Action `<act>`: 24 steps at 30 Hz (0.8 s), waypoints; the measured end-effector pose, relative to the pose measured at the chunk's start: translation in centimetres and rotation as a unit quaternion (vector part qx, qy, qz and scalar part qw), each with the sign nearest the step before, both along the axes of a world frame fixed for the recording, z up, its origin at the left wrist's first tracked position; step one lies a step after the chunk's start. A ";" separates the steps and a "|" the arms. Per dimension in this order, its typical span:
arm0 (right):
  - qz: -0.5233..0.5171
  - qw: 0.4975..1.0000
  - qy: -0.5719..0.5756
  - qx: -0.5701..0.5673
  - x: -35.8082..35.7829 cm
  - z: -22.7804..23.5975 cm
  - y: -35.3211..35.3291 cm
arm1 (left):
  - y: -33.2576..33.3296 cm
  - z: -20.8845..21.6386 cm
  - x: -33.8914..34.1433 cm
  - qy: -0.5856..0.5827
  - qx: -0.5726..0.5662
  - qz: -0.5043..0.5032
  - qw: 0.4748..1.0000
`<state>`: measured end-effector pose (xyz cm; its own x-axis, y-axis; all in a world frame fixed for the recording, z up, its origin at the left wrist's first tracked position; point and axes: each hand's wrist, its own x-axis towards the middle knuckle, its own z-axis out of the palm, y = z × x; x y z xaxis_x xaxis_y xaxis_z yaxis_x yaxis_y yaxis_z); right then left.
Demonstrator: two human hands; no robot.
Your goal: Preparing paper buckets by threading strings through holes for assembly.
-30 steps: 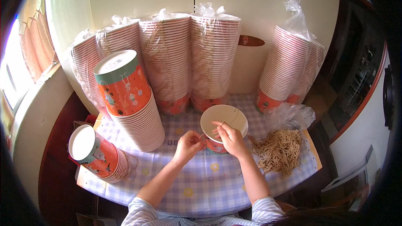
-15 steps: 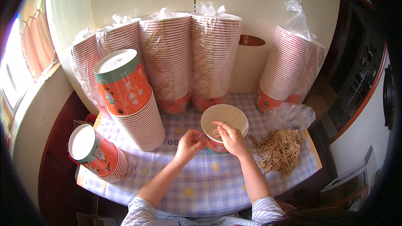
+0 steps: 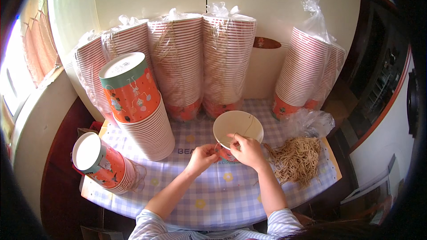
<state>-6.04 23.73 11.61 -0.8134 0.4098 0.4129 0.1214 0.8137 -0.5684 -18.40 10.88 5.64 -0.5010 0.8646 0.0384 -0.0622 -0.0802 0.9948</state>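
Note:
A paper bucket (image 3: 220, 126) with a cream inside and a red printed outside stands upright in front of me, its mouth facing up. A thin tan string (image 3: 250, 126) runs across its inside to the near rim. My right hand (image 3: 247, 152) pinches this string at the near right of the rim. On the near left of the rim my left hand (image 3: 203, 158) is closed, fingertips together, with a bit of string at them. Both hands are close to the bucket wall and partly hide it. Any knot or hole there is too small to make out.
Loose tan strings (image 3: 299, 160) lie heaped on the right, beside a crumpled plastic bag (image 3: 311, 123). Tall bagged bucket stacks (image 3: 229, 58) line the back. On the left stand an upside-down stack (image 3: 144, 138) and a shorter one (image 3: 114, 169). A checked cloth (image 3: 195, 200) covers the table.
My right hand has drawn its raised fingers in and turned slightly at the rim. The left hand has moved slightly right toward the bucket, fingers closing up. The bucket has stayed put.

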 end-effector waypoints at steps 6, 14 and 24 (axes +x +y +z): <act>0.011 0.997 -0.074 -0.011 0.6 0.9 -0.3 | 0.1 0.1 0.2 0.006 -0.004 -0.003 1.000; 0.056 0.993 -0.093 -0.039 0.8 0.7 -0.4 | -0.1 0.3 0.3 -0.003 0.005 -0.003 1.000; 0.124 0.987 -0.093 -0.049 1.0 -0.1 0.2 | -0.7 1.1 0.2 0.015 -0.024 -0.036 0.999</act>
<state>-5.00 23.97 11.55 -0.9516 0.2197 0.2148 0.0359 0.7738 -0.6324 -18.24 10.20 6.79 -0.4367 0.8995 0.0106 -0.0361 -0.0293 0.9989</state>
